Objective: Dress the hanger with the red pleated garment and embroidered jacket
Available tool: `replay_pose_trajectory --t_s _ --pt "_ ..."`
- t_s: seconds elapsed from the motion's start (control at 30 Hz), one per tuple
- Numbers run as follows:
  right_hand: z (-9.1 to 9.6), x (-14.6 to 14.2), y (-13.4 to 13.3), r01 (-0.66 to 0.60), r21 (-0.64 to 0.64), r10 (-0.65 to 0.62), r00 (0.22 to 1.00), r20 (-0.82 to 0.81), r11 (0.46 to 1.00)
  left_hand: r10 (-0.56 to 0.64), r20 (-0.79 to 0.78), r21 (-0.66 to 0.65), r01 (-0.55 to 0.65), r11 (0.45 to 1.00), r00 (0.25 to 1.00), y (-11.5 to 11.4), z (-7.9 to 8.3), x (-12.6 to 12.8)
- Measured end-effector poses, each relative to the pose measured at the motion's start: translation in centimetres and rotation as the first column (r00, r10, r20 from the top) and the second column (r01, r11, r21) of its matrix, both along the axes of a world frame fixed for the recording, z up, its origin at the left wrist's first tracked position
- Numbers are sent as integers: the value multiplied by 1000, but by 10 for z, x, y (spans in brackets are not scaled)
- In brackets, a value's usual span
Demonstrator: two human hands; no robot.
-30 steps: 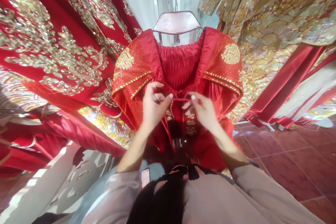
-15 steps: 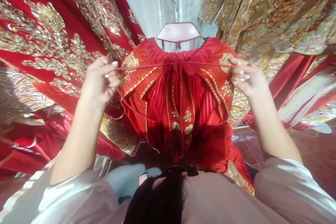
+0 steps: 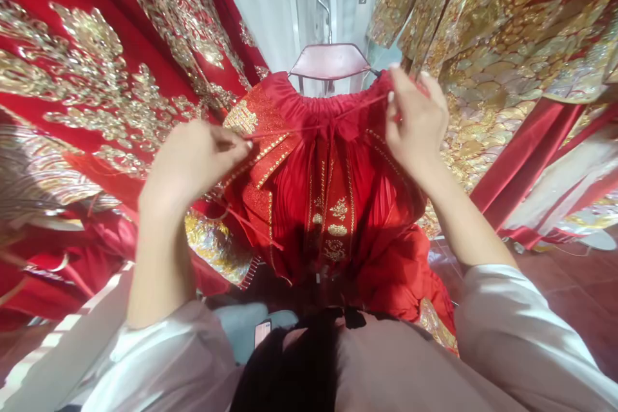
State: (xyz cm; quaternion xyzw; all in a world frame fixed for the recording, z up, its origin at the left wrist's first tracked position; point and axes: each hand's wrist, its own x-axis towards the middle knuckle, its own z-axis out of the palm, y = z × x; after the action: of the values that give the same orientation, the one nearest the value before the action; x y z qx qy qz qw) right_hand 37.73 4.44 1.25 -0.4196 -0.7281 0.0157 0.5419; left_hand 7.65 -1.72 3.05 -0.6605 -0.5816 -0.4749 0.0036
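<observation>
A red pleated garment (image 3: 333, 187) with gold embroidery hangs in front of me on a hanger (image 3: 331, 61) with a metal hook. A thin red drawstring (image 3: 313, 125) runs across its gathered top. My left hand (image 3: 193, 158) pinches the string's left end beside the garment's left shoulder panel. My right hand (image 3: 418, 119) pinches the right end, raised near the top right corner of the garment. The string is taut between both hands. A loose tail of string (image 3: 251, 228) hangs down below my left hand.
Red robes with heavy gold embroidery (image 3: 87, 77) hang close on the left. Gold scaled garments (image 3: 506, 32) hang on the right. Red floor tiles (image 3: 570, 277) show at lower right. A pale door or wall (image 3: 270, 0) is behind the hanger.
My hands first worked together at the garment's middle, then pulled the drawstring wide apart. Now both have come inward a little, the right hand rising toward the hanger.
</observation>
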Motion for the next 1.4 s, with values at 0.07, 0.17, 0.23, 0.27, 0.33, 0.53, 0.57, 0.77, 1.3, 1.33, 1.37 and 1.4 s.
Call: replay_pose_trajectory --t_s 0.07,0.17,0.23,0.27,0.33,0.53,0.57,0.77,1.3,1.33,1.37,1.4 --pt "-8 -5 3 144 59 -151 982 115 988 167 -192 10 -168 986 967 5 3 10" --pt "-16 -13 3 208 72 -218 956 196 976 236 -14 207 -228 951 972 29 3 27" --pt "-16 -19 0 191 -11 -183 955 235 982 156 171 306 -203 930 973 50 0 38" --pt "-13 -21 -1 170 -82 -144 955 258 982 101 240 339 -181 923 965 59 -2 44" --pt "-3 -23 -3 83 -271 -1 957 289 959 -21 337 342 -102 934 941 72 -5 57" --pt "18 -23 6 -486 -579 502 852 -147 655 -372 537 -147 518 843 757 67 -5 90" --pt "16 -25 8 -542 -546 515 828 -221 639 -386 555 -208 573 793 737 64 -4 93" --pt "-9 -43 5 -521 -341 467 853 -232 783 -435 447 -298 588 752 782 59 -5 99" --pt "-24 -42 9 -316 -281 300 949 -102 906 -584 -95 -129 572 810 806 67 -10 93" --pt "-25 -42 8 -280 -274 259 960 -111 920 -577 -99 -117 567 816 811 68 -11 93" --pt "-25 -42 5 -251 -266 228 967 -115 931 -577 -99 -109 567 816 811 69 -12 93" --pt "-24 -41 3 -236 -259 213 970 -116 936 -581 -94 -105 572 814 809 69 -13 94"
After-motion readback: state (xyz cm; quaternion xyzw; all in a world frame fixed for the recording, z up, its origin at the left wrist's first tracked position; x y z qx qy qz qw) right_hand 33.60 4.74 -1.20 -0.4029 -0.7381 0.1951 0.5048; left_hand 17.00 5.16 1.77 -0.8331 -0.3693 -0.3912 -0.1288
